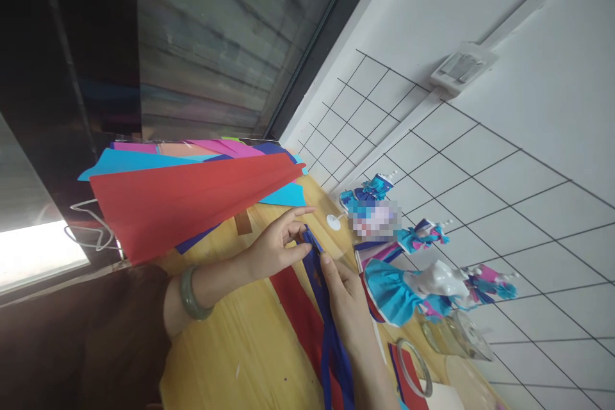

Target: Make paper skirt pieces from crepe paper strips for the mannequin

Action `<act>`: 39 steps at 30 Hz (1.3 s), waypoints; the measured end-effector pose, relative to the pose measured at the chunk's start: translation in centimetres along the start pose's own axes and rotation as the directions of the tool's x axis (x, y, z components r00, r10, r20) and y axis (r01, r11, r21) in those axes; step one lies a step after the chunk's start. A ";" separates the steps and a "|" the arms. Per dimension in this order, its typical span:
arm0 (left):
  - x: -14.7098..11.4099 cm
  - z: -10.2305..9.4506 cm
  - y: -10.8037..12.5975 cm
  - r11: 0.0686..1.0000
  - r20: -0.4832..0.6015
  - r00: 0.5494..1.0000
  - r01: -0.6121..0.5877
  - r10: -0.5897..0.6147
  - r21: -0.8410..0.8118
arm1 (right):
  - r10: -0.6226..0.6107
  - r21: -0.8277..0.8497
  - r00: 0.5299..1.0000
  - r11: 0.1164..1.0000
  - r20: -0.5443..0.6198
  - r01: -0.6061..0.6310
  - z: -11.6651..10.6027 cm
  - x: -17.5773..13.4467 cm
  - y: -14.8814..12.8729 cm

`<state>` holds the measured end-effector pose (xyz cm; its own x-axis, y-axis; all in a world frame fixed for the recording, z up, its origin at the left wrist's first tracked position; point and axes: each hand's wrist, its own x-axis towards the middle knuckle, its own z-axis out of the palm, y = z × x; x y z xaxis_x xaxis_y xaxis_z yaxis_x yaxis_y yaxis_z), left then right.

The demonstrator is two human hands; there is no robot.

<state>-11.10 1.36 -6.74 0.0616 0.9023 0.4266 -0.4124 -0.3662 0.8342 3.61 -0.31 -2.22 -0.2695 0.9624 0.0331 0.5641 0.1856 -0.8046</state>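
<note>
My left hand (283,240), with a green bangle (191,295) on its wrist, pinches the top end of a dark blue fabric-like strip (314,272); one finger points out straight. Close beside it, my right hand (343,291) grips the same strip between thumb and fingers. Several long blue tails hang from there toward the bottom of the view. A small dark spot shows between the fingertips, too small to make out. Beneath the hands, a red strip (298,307) lies on the wooden table (225,359).
Left of the hands lie a large red sheet (187,198) and several coloured sheets. At right stand small dress forms in blue and pink, a white bust (439,282), a glass jar (456,336) and a clear ring (414,368). A wire grid (480,176) covers the wall.
</note>
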 end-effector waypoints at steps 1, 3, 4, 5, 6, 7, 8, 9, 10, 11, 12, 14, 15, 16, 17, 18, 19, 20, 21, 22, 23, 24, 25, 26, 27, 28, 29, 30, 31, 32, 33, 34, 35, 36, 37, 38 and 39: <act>0.0 0.0 0.0 1.000 -0.002 1.000 -0.003 0.003 0.008 | -0.002 -0.003 1.000 1.000 0.003 0.002 0.0 0.0 0.0; 0.0 0.0 0.1 1.000 0.002 1.000 -0.004 0.004 0.016 | -0.005 -0.004 1.000 1.000 0.002 0.005 -0.1 0.1 -0.1; 0.0 0.0 0.1 1.000 0.005 1.000 -0.002 0.002 0.018 | -0.010 -0.003 1.000 1.000 -0.001 0.010 -0.1 0.1 -0.2; 0.0 0.0 0.2 1.000 0.006 1.000 0.002 -0.002 0.018 | -0.015 -0.002 1.000 1.000 -0.006 0.015 -0.1 0.1 -0.2; 0.0 0.0 0.2 1.000 0.007 1.000 0.007 -0.008 0.016 | -0.013 -0.002 1.000 1.000 -0.012 0.013 -0.1 0.1 -0.2; 0.0 0.0 0.3 1.000 0.006 1.000 0.014 -0.014 0.015 | -0.010 -0.005 1.000 1.000 -0.018 0.010 -0.1 0.1 -0.2; 0.0 0.0 0.3 1.000 0.004 1.000 0.020 -0.020 0.012 | -0.004 -0.009 1.000 1.000 -0.023 0.003 0.0 0.1 -0.2; -0.1 0.1 0.3 1.000 0.004 1.000 0.027 -0.027 0.007 | 0.004 -0.015 1.000 1.000 -0.028 -0.004 0.0 0.1 -0.1; -0.1 0.1 0.3 0.999 0.004 0.999 0.033 -0.033 0.001 | 0.009 -0.021 0.999 1.000 -0.032 -0.010 0.0 0.1 0.0; 0.0 0.1 0.3 0.999 0.004 0.999 0.036 -0.036 -0.007 | 0.011 -0.023 0.999 1.000 -0.035 -0.011 0.0 0.1 0.0; 0.0 0.1 0.3 0.999 0.004 0.999 0.036 -0.036 -0.014 | 0.010 -0.022 0.999 1.000 -0.036 -0.011 0.1 0.1 0.0; -0.1 0.2 0.3 0.999 0.003 1.000 0.029 -0.029 -0.017 | 0.008 -0.009 1.000 1.000 -0.026 -0.009 0.1 0.1 0.0; -0.1 0.2 0.3 1.000 0.006 1.000 0.023 -0.023 -0.010 | 0.006 -0.002 1.000 1.000 -0.018 -0.006 0.1 0.0 -0.1; -0.1 0.2 0.2 1.000 0.010 1.000 0.019 -0.019 -0.001 | 0.003 0.003 1.000 1.000 -0.012 -0.003 0.1 0.0 -0.1; -0.1 0.2 0.2 1.000 0.016 1.000 0.017 -0.017 0.006 | 0.000 0.005 1.000 1.000 -0.008 0.000 0.1 0.0 -0.2; -0.1 0.2 0.2 1.000 0.020 1.000 0.016 -0.016 0.011 | -0.004 0.007 1.000 1.000 -0.004 0.004 0.1 0.0 -0.3; -0.1 0.2 0.2 1.000 0.024 1.000 0.017 -0.017 0.010 | -0.007 0.008 1.000 1.000 0.000 0.007 0.1 0.0 -0.3; -0.1 0.2 0.2 1.000 0.027 0.999 0.018 -0.018 0.005 | -0.009 0.008 1.000 1.000 0.002 0.009 0.1 0.0 -0.4; -0.1 0.1 0.2 1.000 0.028 0.999 0.019 -0.019 -0.003 | -0.010 0.007 1.000 1.000 0.006 0.010 0.0 0.0 -0.4; -0.1 0.1 0.2 1.000 0.030 0.999 0.022 -0.022 -0.011 | -0.008 0.007 1.000 1.000 0.010 0.008 0.0 0.0 -0.4; -0.1 0.1 0.2 0.999 0.032 0.999 0.027 -0.026 -0.018 | -0.005 0.007 1.000 1.000 0.014 0.005 0.0 0.0 -0.4; -0.2 0.1 0.2 0.999 0.034 0.999 0.030 -0.029 -0.022 | 0.000 0.005 1.000 1.000 0.015 0.000 -0.1 0.0 -0.3; -0.2 0.0 0.2 0.999 0.035 0.999 0.032 -0.031 -0.022 | 0.004 0.002 1.000 1.000 0.015 -0.004 -0.1 -0.1 -0.3; -0.2 0.0 0.2 0.999 0.036 0.999 0.031 -0.031 -0.020 | 0.006 -0.003 1.000 1.000 0.015 -0.006 -0.1 -0.1 -0.2; -0.2 0.0 0.3 0.999 0.036 0.999 0.029 -0.029 -0.018 | 0.006 -0.009 1.000 1.000 0.013 -0.006 -0.1 -0.1 -0.2; -0.2 0.0 0.3 1.000 0.038 0.999 0.027 -0.026 -0.016 | 0.004 -0.018 1.000 1.000 0.008 -0.004 -0.1 -0.1 -0.1; -0.2 0.0 0.3 1.000 0.038 0.999 0.025 -0.025 -0.015 | 0.000 -0.030 1.000 1.000 0.003 0.000 -0.1 -0.1 -0.1; -0.2 0.0 0.3 1.000 0.040 0.999 0.028 -0.028 -0.013 | -0.003 -0.043 1.000 0.999 -0.002 0.003 -0.1 -0.1 -0.1; -0.2 0.0 0.3 0.999 0.042 0.999 0.035 -0.034 -0.012 | -0.007 -0.056 1.000 0.998 -0.006 0.006 -0.1 -0.1 0.0; -0.2 0.0 0.2 0.999 0.044 0.998 0.043 -0.042 -0.014 | -0.011 -0.065 1.000 0.998 -0.007 0.010 -0.2 -0.1 0.0; -0.2 0.0 0.2 0.999 0.045 0.998 0.050 -0.050 -0.018 | -0.015 -0.071 1.000 0.997 -0.004 0.015 -0.2 -0.1 0.0; -0.2 0.0 0.2 0.998 0.049 0.997 0.057 -0.056 -0.024 | -0.020 -0.074 1.000 0.997 0.003 0.020 -0.2 -0.1 0.0; -0.1 0.0 0.2 0.998 0.052 0.997 0.061 -0.059 -0.032 | -0.024 -0.072 1.000 0.997 0.010 0.025 -0.3 -0.1 0.0; -0.1 -0.1 0.2 0.997 0.057 0.997 0.061 -0.058 -0.040 | -0.027 -0.070 0.999 0.997 0.016 0.028 -0.3 -0.1 0.1; -0.1 -0.1 0.1 0.997 0.059 0.997 0.057 -0.055 -0.048 | -0.029 -0.068 0.999 0.997 0.017 0.030 -0.3 -0.1 0.1; -0.1 -0.1 0.1 0.997 0.060 0.997 0.055 -0.051 -0.052 | -0.026 -0.066 1.000 0.997 0.016 0.027 -0.3 -0.1 0.1; -0.1 -0.1 0.0 0.997 0.062 0.997 0.052 -0.048 -0.052 | -0.021 -0.063 1.000 0.998 0.015 0.022 -0.3 -0.1 0.1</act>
<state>-11.20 1.32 -6.77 0.1378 0.9032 0.4065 -0.4556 -0.3066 0.8357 3.91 -0.37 -2.15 -0.2930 0.9552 0.0414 0.6058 0.2190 -0.7649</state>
